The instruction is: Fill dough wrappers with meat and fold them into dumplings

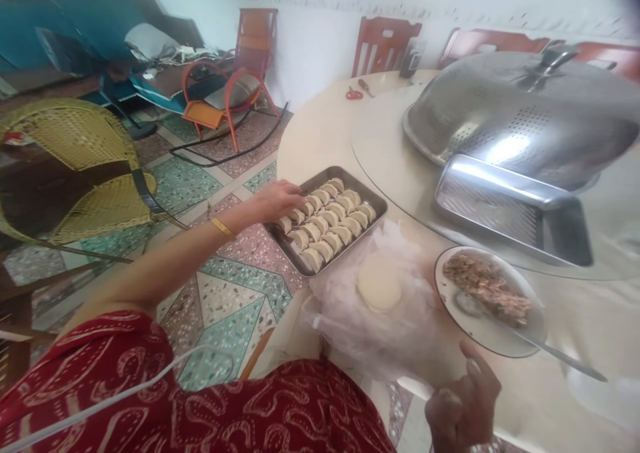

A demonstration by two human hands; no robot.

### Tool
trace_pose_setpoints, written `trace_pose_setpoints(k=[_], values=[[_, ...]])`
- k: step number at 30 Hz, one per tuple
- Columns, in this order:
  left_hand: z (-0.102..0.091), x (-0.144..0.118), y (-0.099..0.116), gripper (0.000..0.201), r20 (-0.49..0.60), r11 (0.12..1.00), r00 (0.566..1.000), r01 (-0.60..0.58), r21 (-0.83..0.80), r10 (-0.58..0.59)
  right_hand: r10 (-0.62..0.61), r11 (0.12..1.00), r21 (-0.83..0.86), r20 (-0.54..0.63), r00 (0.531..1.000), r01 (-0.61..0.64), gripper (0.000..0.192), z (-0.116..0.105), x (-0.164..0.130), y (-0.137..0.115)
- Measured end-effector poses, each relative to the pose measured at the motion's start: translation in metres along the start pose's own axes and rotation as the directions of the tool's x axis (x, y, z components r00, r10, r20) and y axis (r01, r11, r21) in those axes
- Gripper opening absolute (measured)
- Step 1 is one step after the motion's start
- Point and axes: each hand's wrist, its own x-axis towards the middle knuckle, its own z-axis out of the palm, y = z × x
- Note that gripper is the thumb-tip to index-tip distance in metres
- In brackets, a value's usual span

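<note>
left hand (278,199) fingers pinching dumpling (295,214) in tray (373,199) | right hand (463,406) loosely curled, empty

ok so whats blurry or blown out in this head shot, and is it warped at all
In the head view, glare whitens the domed metal cover and the far wall; the right hand near the plate of filling is soft with blur, while the left hand at the tray of dumplings reads sharper; the round table's edge bows from wide-angle distortion.
</note>
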Motion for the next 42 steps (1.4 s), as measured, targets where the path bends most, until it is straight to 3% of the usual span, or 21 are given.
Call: trace_pose_setpoints(k=[2,4,12,18,28,34,42], values=[[0.001,0.009,0.002,0.032,0.010,0.999,1.000,0.024,0.024,-0.024,-0.115,0.993,0.028,0.040,0.993,0.114,0.053,0.001,0.005,-0.003],[0.002,0.016,0.004,0.033,0.015,0.998,0.999,0.043,0.049,-0.044,-0.148,0.988,0.040,0.041,0.988,0.147,0.054,0.002,0.009,-0.008],[0.001,0.030,0.003,0.032,0.069,0.997,0.996,0.048,0.060,-0.052,-0.158,0.986,0.052,0.022,0.987,0.157,0.047,0.007,0.011,-0.017],[0.005,0.047,0.003,0.038,0.039,0.995,0.995,0.088,0.051,-0.090,-0.142,0.989,0.050,0.021,0.990,0.140,0.037,0.005,0.005,-0.014],[0.010,0.076,0.001,0.038,0.042,0.990,0.990,0.133,0.056,-0.135,-0.133,0.990,0.050,0.033,0.991,0.131,0.042,0.007,0.013,-0.024],[0.007,0.079,0.003,0.040,-0.016,0.994,0.995,0.095,0.060,-0.094,-0.154,0.988,0.031,0.042,0.987,0.153,0.024,0.006,0.006,-0.017],[0.003,0.080,0.017,0.038,-0.024,0.999,0.999,0.034,0.027,-0.033,-0.160,0.987,0.037,0.022,0.987,0.159,0.030,0.009,0.011,-0.018]])
